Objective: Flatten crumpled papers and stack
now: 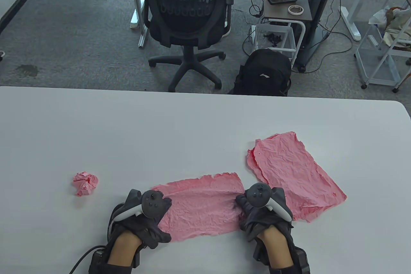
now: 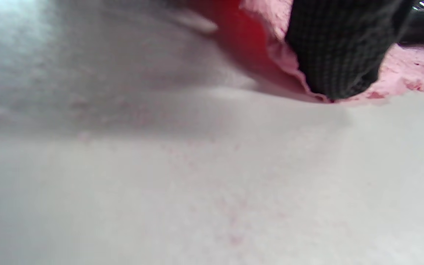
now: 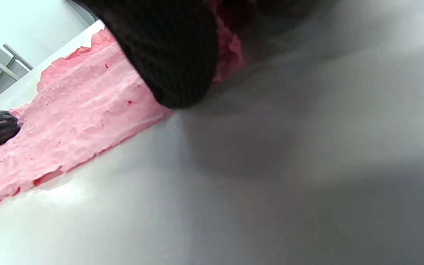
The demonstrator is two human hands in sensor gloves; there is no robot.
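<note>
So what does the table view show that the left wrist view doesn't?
Only the table view shows the small crumpled pink paper ball, the second flattened pink paper sheet lying farther right, the right hand on the near sheet's right end, and the black office chair beyond the table. Only the left wrist view shows, close up, a gloved fingertip of the left hand on the near sheet's edge. Both show the near wrinkled pink paper sheet and the white table.

The table view looks down from above; both wrist views skim the white tabletop (image 1: 128,132) closely, sharing the flattened pink crinkled paper sheet (image 1: 202,206)
</note>
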